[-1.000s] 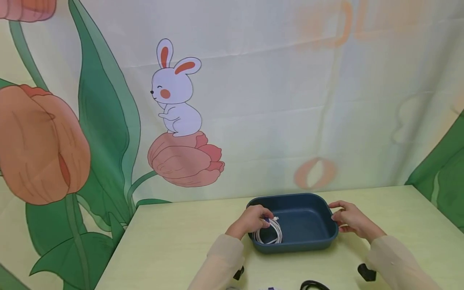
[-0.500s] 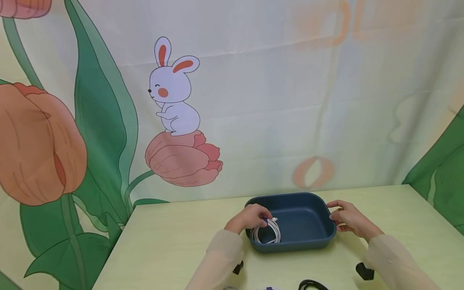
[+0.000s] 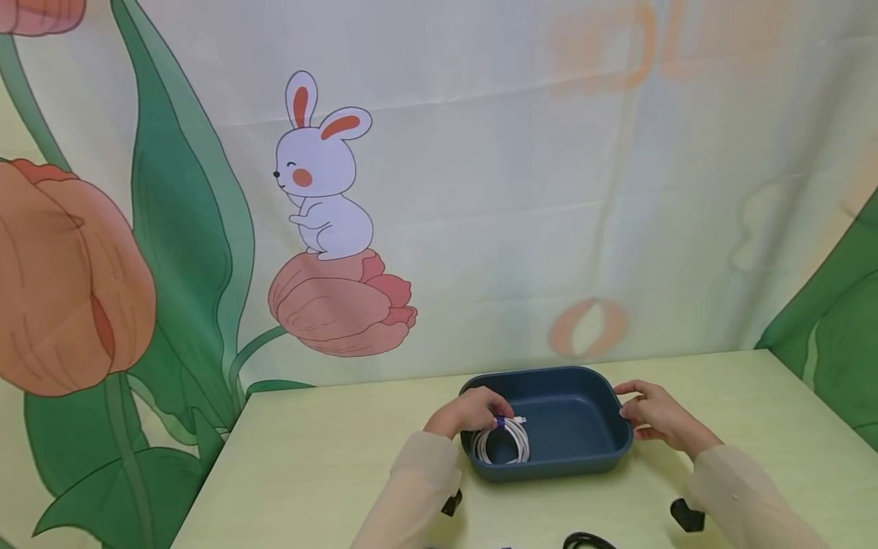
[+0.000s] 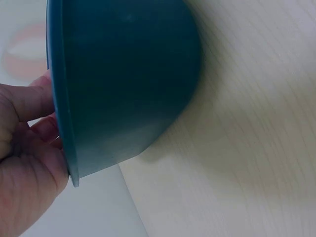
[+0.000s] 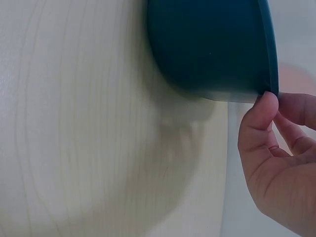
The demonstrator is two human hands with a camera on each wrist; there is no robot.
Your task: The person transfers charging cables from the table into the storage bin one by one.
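In the head view, a dark blue rectangular tray (image 3: 562,467) stands on the table. Coiled inside its left end is a white cable (image 3: 521,450) with a purple tie (image 3: 500,422) and a pale plug. My left hand (image 3: 473,409) reaches over the tray's left rim and pinches the coil near the tie. At the opposite end, my right hand (image 3: 661,415) holds the tray's rim. The right wrist view shows that thumb (image 5: 265,109) against the rim, the other fingers bent beside it. In the left wrist view, the tray wall (image 4: 128,74) hides the cable and some left fingertips.
A black cable (image 3: 586,541) is partly visible at the bottom edge of the head view. Small black pieces show beside each sleeve, such as the one by the right cuff (image 3: 687,515). A printed curtain (image 3: 494,229) hangs behind the table (image 3: 322,465).
The whole head view has shifted slightly left. The white coil looks rounder and flatter in the tray, with its tie turned a little. Both hands stay at their ends of the tray.
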